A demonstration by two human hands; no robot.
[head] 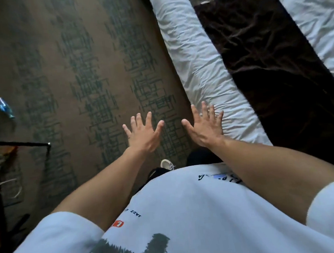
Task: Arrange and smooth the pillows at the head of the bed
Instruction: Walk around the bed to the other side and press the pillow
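I look down at both my hands, held out in front of me with fingers spread and nothing in them. My left hand (142,132) hovers over the patterned carpet. My right hand (205,126) is at the edge of the bed, its fingers over the wrinkled white sheet (193,60). A dark brown bed runner (273,62) lies across the bed to the right of that white strip. No pillow is in view.
Brown carpet with green line pattern (77,63) fills the left. A blue plastic bottle (5,107) lies on it at far left. A black metal frame (19,146) and a loose cord (7,188) stand at the left edge. My shoe (167,164) shows below my hands.
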